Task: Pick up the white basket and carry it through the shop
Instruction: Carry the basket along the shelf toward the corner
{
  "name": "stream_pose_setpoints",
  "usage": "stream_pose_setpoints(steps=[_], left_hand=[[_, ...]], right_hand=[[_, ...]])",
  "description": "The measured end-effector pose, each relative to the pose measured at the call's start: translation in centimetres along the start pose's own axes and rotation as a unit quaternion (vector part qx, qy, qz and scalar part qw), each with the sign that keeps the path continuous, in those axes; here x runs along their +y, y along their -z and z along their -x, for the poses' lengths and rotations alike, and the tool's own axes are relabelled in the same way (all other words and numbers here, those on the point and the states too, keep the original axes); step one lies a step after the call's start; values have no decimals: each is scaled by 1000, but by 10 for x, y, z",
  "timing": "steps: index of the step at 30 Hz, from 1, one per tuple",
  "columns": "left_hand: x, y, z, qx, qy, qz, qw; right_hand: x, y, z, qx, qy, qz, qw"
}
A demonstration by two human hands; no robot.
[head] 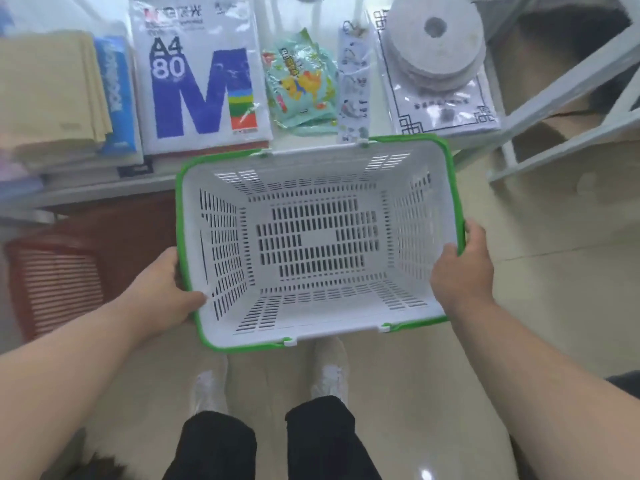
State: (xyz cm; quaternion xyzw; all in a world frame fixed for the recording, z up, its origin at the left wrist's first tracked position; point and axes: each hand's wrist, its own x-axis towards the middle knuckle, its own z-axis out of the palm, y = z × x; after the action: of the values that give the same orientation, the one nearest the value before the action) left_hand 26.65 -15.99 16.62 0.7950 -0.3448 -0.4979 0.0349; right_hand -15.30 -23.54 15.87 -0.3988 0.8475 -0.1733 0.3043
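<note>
White basket, green-rimmed, empty: held level above the floor, long axis running nine to three o'clock. Left hand clamped the nine o'clock end, right hand the three o'clock end, fingers wrapped over the rim. Shelf of stationery at twelve o'clock, seemingly touching the far rim; red basket at nine.

A small stationery or general-goods shop. Beyond the fingers lies a white tabletop laid out with packaged stock: a ream of A4 paper, a cartoon-printed packet, stacked grey discs in plastic. The slotted shopping basket (green-rimmed) held by those fingers, and a red basket left of them, fit a shop.
</note>
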Motion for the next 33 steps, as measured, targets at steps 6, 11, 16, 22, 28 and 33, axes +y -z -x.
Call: stream_pose_setpoints(steps=[6,11,16,22,28,33], left_hand=[[-55,-16,-27,15,48,64,997],[-36,-29,-27,-32,81,79,993],[-34,-35,-26,-55,90,58,993],[-40,-40,-8,-123,109,11,986],[-49,-37,5,-65,98,45,992],[-32,-25,15,2,56,62,997]], right_hand=[[-23,-28,-24,-20,53,46,997],[-17,-27,-32,-75,48,150,985],[-6,-22,-22,-116,14,199,973],[17,-12,-1,-132,-27,231,964],[27,-3,19,-102,-4,188,977],[6,0,17,-70,9,135,988]])
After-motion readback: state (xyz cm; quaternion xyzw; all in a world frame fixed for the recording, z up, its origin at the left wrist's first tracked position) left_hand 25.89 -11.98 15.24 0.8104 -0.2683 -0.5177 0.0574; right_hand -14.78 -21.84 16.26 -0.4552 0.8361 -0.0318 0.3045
